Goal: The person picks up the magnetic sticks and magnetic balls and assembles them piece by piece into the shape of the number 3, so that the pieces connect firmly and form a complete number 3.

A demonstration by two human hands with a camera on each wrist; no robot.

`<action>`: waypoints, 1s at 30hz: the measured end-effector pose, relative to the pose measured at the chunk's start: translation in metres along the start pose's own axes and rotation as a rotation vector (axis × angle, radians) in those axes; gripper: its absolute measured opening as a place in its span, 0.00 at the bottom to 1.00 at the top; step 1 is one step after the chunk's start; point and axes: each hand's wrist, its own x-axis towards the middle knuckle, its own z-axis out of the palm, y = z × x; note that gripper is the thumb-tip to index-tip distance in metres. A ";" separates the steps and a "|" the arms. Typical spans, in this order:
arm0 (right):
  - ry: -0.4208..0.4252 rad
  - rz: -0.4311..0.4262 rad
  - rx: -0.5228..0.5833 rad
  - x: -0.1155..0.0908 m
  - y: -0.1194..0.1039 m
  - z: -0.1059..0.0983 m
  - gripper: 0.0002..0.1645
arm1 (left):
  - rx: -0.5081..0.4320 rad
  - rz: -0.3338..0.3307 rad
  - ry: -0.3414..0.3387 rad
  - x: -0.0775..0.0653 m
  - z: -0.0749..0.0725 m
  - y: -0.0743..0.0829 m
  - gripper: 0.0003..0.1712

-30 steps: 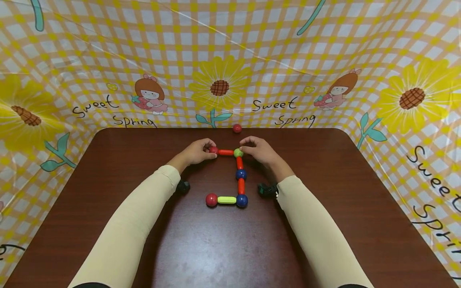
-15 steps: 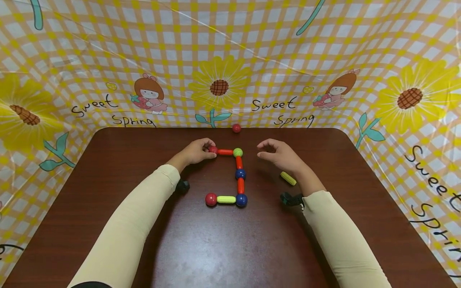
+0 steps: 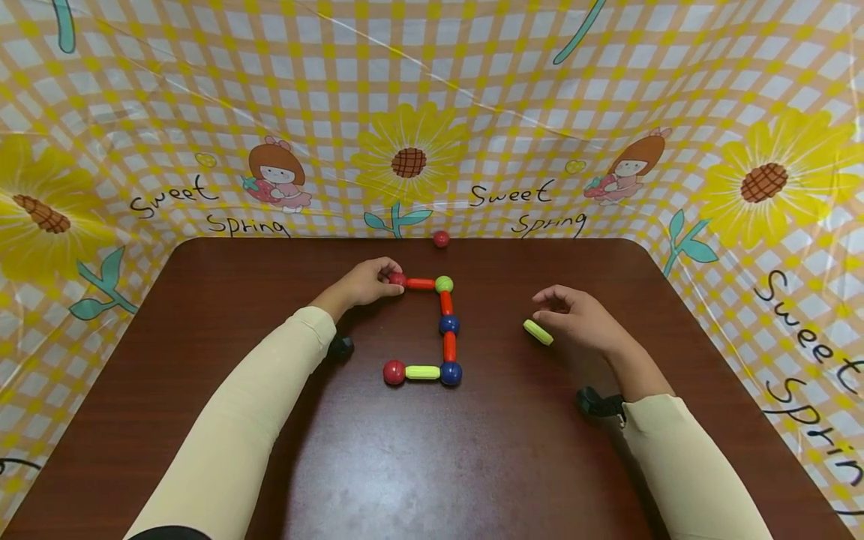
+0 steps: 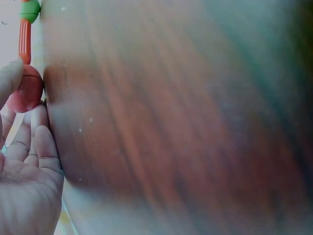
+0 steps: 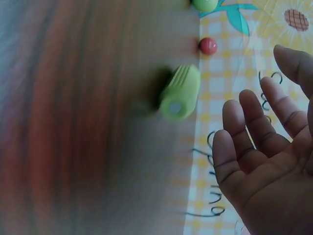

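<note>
A chain of magnetic balls and rods lies on the brown table. My left hand (image 3: pixel 367 283) pinches the red ball (image 3: pixel 398 280) at its far left end, thumb on one side and fingers on the other. From that ball a red rod (image 3: pixel 421 283) runs to a green ball (image 3: pixel 444 284). Red rods and a blue ball (image 3: pixel 448 325) continue toward me to a second blue ball (image 3: pixel 451 373). There a yellow-green rod (image 3: pixel 422 372) leads left to another red ball (image 3: pixel 394 373). Holding nothing, my right hand (image 3: pixel 582 321) hovers beside a loose yellow-green rod (image 3: pixel 538 332), fingers slightly bent.
A lone red ball (image 3: pixel 441 239) sits at the table's back edge. Behind and around the sides hangs a yellow checked cloth (image 3: pixel 499 150) printed with flowers. Each wrist wears a dark camera, such as the right wrist camera (image 3: pixel 597 403).
My right hand has left the green ball and moved right and nearer to me, past the loose yellow-green rod, uncovering it. The left hand keeps its pinch on the red ball.
</note>
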 end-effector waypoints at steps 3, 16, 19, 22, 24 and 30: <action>-0.007 0.002 -0.028 -0.004 0.009 -0.001 0.23 | 0.000 -0.001 0.000 0.001 0.000 -0.001 0.18; -0.066 0.011 -0.055 -0.003 0.027 0.008 0.17 | -0.007 -0.002 0.001 -0.001 0.000 0.000 0.18; -0.081 0.017 -0.078 -0.003 0.023 0.009 0.16 | -0.009 -0.003 -0.001 -0.002 0.000 0.000 0.18; -0.082 0.010 -0.117 -0.002 0.023 0.010 0.13 | -0.013 -0.001 0.001 -0.002 0.000 0.000 0.18; -0.077 0.000 -0.129 0.000 0.028 0.011 0.12 | -0.012 0.003 0.003 -0.001 0.000 0.000 0.18; -0.061 -0.012 -0.152 0.001 0.027 0.012 0.10 | -0.006 0.001 0.006 -0.001 0.000 -0.001 0.18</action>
